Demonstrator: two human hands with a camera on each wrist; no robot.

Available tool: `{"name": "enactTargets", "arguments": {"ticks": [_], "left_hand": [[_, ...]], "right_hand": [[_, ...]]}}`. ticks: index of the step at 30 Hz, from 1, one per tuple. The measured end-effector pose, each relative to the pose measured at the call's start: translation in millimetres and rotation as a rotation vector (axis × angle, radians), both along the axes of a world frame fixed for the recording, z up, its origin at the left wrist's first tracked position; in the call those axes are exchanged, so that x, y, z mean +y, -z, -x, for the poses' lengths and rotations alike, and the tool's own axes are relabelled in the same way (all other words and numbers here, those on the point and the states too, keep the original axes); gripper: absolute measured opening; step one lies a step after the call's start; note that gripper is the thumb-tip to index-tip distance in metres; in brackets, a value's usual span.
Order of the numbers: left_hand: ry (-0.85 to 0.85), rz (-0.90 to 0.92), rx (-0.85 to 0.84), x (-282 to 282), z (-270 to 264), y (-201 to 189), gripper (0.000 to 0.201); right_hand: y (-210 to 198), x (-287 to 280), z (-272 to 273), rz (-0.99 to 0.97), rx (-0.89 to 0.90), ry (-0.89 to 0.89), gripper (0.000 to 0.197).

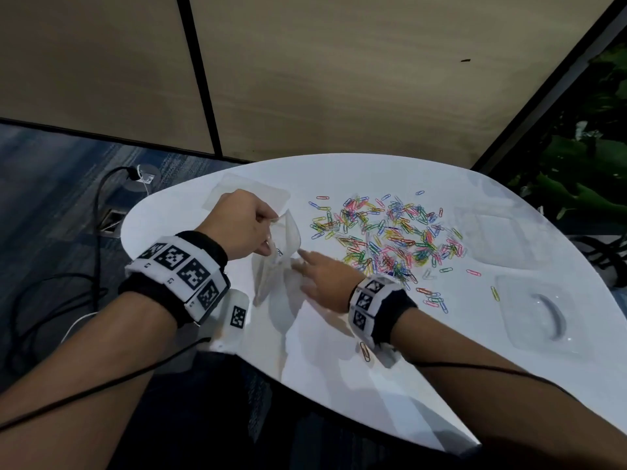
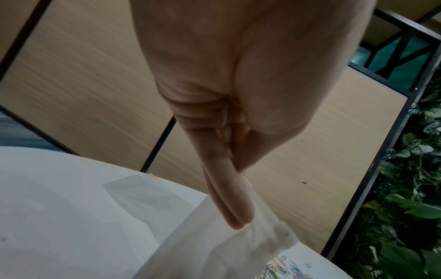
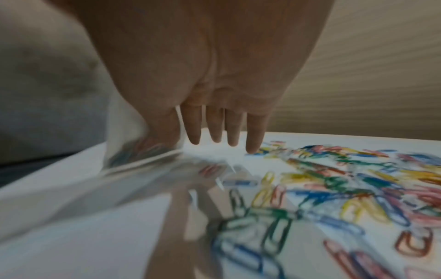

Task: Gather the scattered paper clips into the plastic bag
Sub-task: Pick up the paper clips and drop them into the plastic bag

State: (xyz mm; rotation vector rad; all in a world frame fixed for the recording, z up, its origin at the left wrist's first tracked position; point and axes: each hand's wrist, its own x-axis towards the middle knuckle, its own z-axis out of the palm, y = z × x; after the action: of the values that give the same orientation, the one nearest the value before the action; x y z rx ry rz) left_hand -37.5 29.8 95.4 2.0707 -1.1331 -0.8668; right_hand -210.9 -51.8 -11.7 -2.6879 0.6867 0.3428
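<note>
A heap of coloured paper clips (image 1: 390, 235) lies spread on the white table (image 1: 339, 368), also close up as paper clips (image 3: 334, 188) in the right wrist view. My left hand (image 1: 244, 225) pinches the rim of a clear plastic bag (image 1: 278, 256) and holds it raised; the left wrist view shows the fingers (image 2: 229, 198) gripping the bag (image 2: 226, 251). My right hand (image 1: 319, 273) lies with straight fingers (image 3: 233, 130) on the table between the bag's mouth (image 3: 143, 160) and the pile. One blue clip shows inside the bag.
More clear bags lie flat on the table: one behind the left hand (image 1: 251, 191), two at the right (image 1: 498, 235) (image 1: 543, 317). Stray clips (image 1: 434, 298) and one near the front edge (image 1: 365, 351). Wood-panel wall behind, plants (image 1: 583, 171) at the right, cables (image 1: 51, 300) on the floor.
</note>
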Motion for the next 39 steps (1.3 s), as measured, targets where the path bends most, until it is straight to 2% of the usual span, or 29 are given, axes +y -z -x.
{"name": "enactTargets", "arguments": {"ticks": [2, 5, 8, 10, 13, 17, 23, 25, 28, 31, 33, 34, 36, 39], "left_hand": [[0.004, -0.016, -0.014, -1, 1, 2, 0.031], [0.025, -0.045, -0.013, -3, 5, 4, 0.033], [0.048, -0.053, 0.0, -5, 15, 3, 0.034], [0.063, -0.058, 0.009, -7, 21, 3, 0.033], [0.101, -0.065, -0.01, -8, 30, 3, 0.034], [0.122, -0.07, -0.002, -11, 37, 4, 0.033], [0.164, -0.083, 0.004, -17, 49, 5, 0.031], [0.189, -0.091, 0.002, -18, 56, 6, 0.031], [0.205, -0.1, 0.002, -20, 63, 7, 0.031], [0.199, -0.104, -0.003, -23, 66, 8, 0.031], [0.199, -0.104, -0.009, -26, 70, 9, 0.029], [0.202, -0.102, -0.011, -27, 72, 9, 0.029], [0.208, -0.09, -0.011, -28, 77, 9, 0.029], [0.204, -0.071, -0.018, -28, 82, 8, 0.027]], "right_hand": [[16, 10, 5, 0.033, 0.059, -0.069, 0.057], [29, 5, 28, 0.13, 0.136, -0.084, 0.066], [31, -13, 54, 0.27, 0.239, -0.015, 0.066], [30, -24, 68, 0.291, 0.303, 0.073, 0.064], [29, -35, 72, 0.211, 0.262, 0.16, 0.054], [31, -46, 63, 0.271, 0.117, 0.14, 0.021], [16, -57, 65, 0.224, 0.176, 0.304, 0.013], [10, -62, 75, 0.144, 0.1, 0.429, 0.012], [-9, -64, 92, -0.095, -0.22, 0.72, 0.008], [-44, -54, 95, -0.594, -0.653, 0.986, 0.009], [-64, -45, 90, -0.941, -0.884, 1.023, 0.011], [-71, -41, 87, -1.043, -0.925, 1.007, 0.014], [-76, -31, 80, -1.105, -0.903, 0.945, 0.018], [-63, -19, 73, -0.967, -0.739, 0.907, 0.008]]}}
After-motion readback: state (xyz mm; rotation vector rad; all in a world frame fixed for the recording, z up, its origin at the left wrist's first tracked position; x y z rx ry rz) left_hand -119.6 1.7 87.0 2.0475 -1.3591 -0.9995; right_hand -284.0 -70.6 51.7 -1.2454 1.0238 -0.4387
